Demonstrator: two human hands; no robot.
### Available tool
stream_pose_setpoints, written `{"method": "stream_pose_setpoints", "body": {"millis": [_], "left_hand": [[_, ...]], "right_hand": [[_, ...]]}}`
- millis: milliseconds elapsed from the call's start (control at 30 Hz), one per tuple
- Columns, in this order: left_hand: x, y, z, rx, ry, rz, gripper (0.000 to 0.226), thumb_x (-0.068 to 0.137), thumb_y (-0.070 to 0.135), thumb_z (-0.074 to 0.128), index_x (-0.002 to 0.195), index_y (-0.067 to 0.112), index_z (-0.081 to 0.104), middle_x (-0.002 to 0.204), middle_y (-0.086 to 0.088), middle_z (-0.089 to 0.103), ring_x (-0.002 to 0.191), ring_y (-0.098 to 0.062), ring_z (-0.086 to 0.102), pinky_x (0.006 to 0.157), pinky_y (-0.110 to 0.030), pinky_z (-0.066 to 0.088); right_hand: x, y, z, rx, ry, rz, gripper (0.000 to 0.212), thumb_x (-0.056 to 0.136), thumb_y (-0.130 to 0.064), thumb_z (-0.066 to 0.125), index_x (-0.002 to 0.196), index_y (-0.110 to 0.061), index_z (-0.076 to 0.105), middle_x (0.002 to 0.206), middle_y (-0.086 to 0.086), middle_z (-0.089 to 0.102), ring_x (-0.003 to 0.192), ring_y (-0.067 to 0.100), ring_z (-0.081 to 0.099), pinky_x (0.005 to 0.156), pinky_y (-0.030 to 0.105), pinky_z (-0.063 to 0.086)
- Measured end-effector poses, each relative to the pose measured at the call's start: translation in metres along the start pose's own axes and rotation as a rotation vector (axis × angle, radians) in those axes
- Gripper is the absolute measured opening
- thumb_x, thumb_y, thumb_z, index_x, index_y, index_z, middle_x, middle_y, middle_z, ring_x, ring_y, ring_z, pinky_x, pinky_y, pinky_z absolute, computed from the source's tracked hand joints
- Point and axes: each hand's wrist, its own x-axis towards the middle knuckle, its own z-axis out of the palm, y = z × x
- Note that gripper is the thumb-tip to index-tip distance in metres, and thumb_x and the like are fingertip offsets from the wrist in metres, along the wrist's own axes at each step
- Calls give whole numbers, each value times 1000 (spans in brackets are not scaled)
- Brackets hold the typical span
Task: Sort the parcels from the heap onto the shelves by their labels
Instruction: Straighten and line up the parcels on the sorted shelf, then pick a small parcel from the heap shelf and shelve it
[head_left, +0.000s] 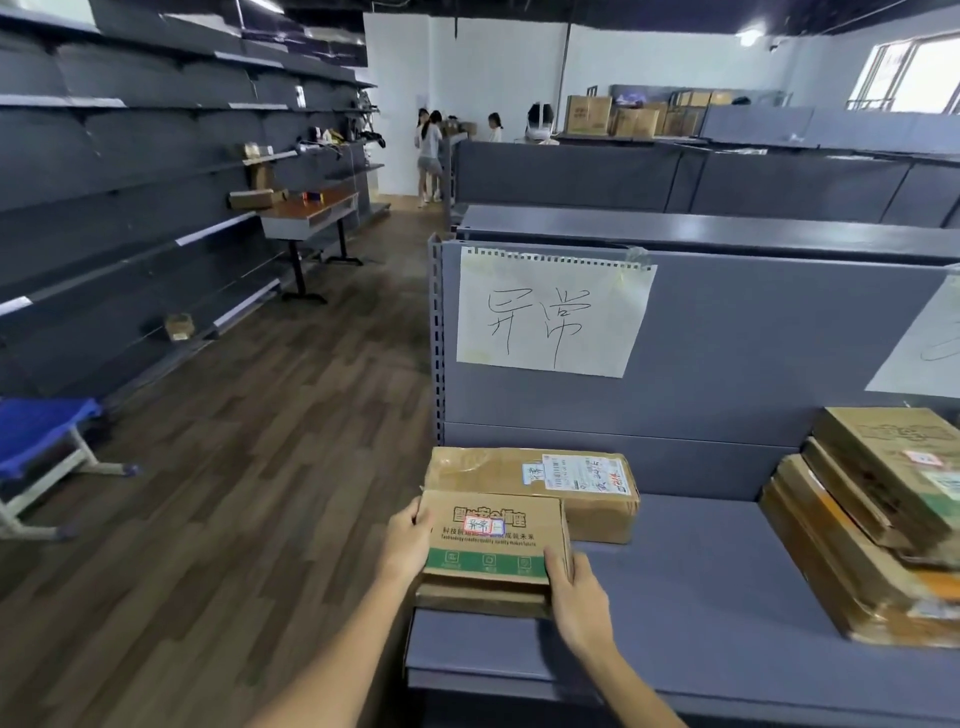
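Observation:
A flat cardboard parcel (493, 540) with a green band and a small handwritten sticker sits at the left end of the grey shelf (701, 597). My left hand (408, 543) grips its left edge and my right hand (574, 597) grips its near right corner. Just behind it lies a taped brown parcel (550, 491) with a white shipping label. On the shelf's back panel above hangs a paper sign (550, 312) with handwritten characters.
A stack of several flat cartons (872, 514) fills the shelf's right end under a second paper sign (924, 343). Left of the shelf runs a wooden-floor aisle, with a blue stool (41, 436), wall shelving (130, 208) and a desk (311, 208). People stand far back.

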Motion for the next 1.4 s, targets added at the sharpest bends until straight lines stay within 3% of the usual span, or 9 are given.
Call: {"method": "stream_pose_setpoints", "body": {"millis": [167, 233, 333, 433, 667, 900, 1033, 1200, 1400], "left_hand": [[7, -4, 0, 7, -2, 36, 29, 107, 24, 42, 127, 19, 62, 115, -6, 72, 98, -18, 68, 92, -40, 54], [6, -3, 1, 101, -2, 38, 43, 108, 28, 39, 146, 12, 48, 133, -9, 64, 117, -25, 62, 105, -45, 47], [3, 1, 0, 287, 29, 91, 60, 107, 42, 35, 160, 19, 19, 162, -8, 31, 151, -29, 23, 121, -51, 22], [3, 14, -5, 457, 68, 273, 65, 104, 53, 31, 160, 25, 14, 168, -4, 10, 155, -24, 0, 124, -50, 6], [-7, 89, 32, 435, 33, 707, 63, 100, 55, 39, 157, 34, 24, 166, 10, 5, 151, -4, -10, 122, -33, -7], [-65, 186, 199, 293, -159, 951, 61, 99, 55, 44, 154, 31, 35, 167, 1, 17, 155, -15, 2, 124, -40, 1], [-133, 234, 322, 293, -319, 1094, 64, 99, 58, 43, 155, 28, 35, 167, -1, 18, 155, -19, 4, 125, -45, 5], [-236, 280, 473, 272, -488, 1194, 87, 84, 72, 26, 153, 21, 40, 165, -9, 24, 154, -26, 12, 123, -46, 9], [-353, 309, 625, 179, -701, 1278, 71, 90, 58, 46, 147, 15, 48, 159, -12, 36, 150, -31, 24, 123, -46, 13]], "right_hand": [[4, 2, 3, -13, -37, 24, 44, 102, -58, 36, 121, -21, 51, 117, -1, 64, 105, 20, 60, 97, 41, 48], [3, 1, 2, 16, -38, 26, 48, 101, -58, 38, 127, -18, 49, 122, 0, 65, 105, 19, 60, 99, 41, 48], [-3, -5, -4, 107, 0, 15, 60, 99, -57, 45, 143, -17, 38, 133, -2, 60, 111, 17, 57, 103, 36, 46], [-10, -13, -20, 132, 94, -8, 80, 93, -62, 50, 155, -17, 27, 146, 4, 51, 133, 23, 49, 113, 41, 40], [-19, -3, -129, -381, 323, -172, 80, 91, -68, 51, 157, -34, 24, 164, 5, 25, 152, 27, 19, 119, 45, 27], [-56, 47, -304, -479, 593, -72, 105, 70, -89, 25, 157, -30, 28, 161, 11, 32, 147, 33, 29, 118, 43, 29], [-96, 107, -424, -471, 763, 8, 88, 83, -77, 48, 154, -27, 34, 152, 8, 43, 140, 34, 38, 112, 44, 37], [-159, 182, -567, -440, 892, 148, 94, 79, -83, 48, 155, -30, 32, 152, 10, 44, 141, 36, 35, 112, 48, 39], [-224, 257, -685, -391, 1016, 259, 92, 79, -79, 53, 153, -28, 36, 150, 9, 47, 140, 34, 38, 112, 48, 39]]}}
